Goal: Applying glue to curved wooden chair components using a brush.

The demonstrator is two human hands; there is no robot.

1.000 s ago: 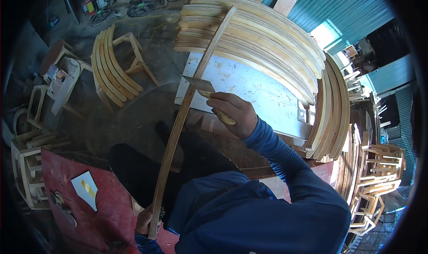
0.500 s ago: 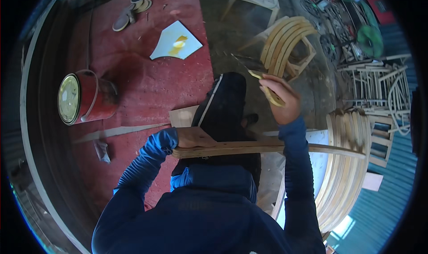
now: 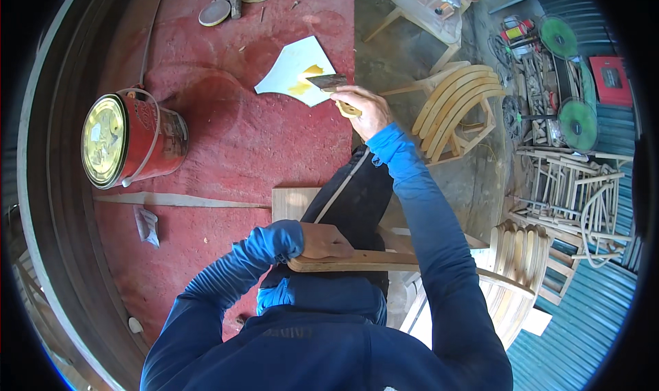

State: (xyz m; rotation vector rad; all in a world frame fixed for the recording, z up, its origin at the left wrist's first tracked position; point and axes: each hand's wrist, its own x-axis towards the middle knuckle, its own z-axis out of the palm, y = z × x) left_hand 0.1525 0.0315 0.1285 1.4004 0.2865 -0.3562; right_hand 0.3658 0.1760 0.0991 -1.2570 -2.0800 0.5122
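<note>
So, right hand (image 3: 369,111) is curled round a putty knife (image 3: 329,81), blade pointing left over yellow paste (image 3: 314,70) on that white board (image 3: 283,73), can't tell if touching; left hand (image 3: 327,241), farther off, grips a curved wooden slat (image 3: 384,262) running off rightward.

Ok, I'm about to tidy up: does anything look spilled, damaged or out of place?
Nothing looks plainly spilled or damaged: the yellow paste sits on the white board, by the scraper in the right hand. The round discs look slightly untidy, though, lying in an uneven, overlapping heap on the red surface.
</note>
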